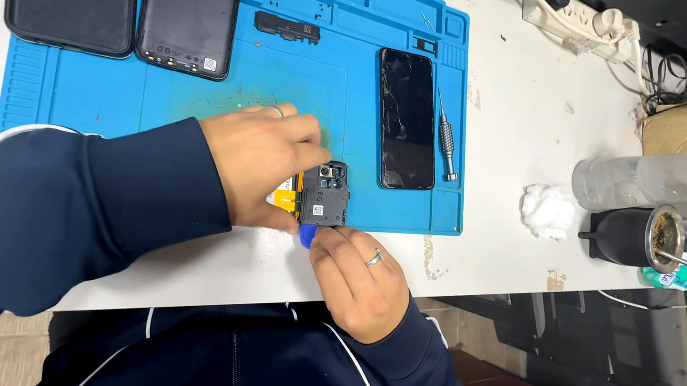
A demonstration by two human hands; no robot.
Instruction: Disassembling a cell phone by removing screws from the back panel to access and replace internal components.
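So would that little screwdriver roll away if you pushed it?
Probably a bit: the screwdriver has a round, slim metal shaft. Its ridged handle and the rubbery-looking blue mat might slow it. It looks stiff, and likely light for its size.

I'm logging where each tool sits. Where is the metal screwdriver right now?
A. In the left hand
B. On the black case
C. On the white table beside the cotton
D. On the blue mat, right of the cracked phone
D: the screwdriver lies on the blue mat, just right of the cracked phone, touched by neither hand.
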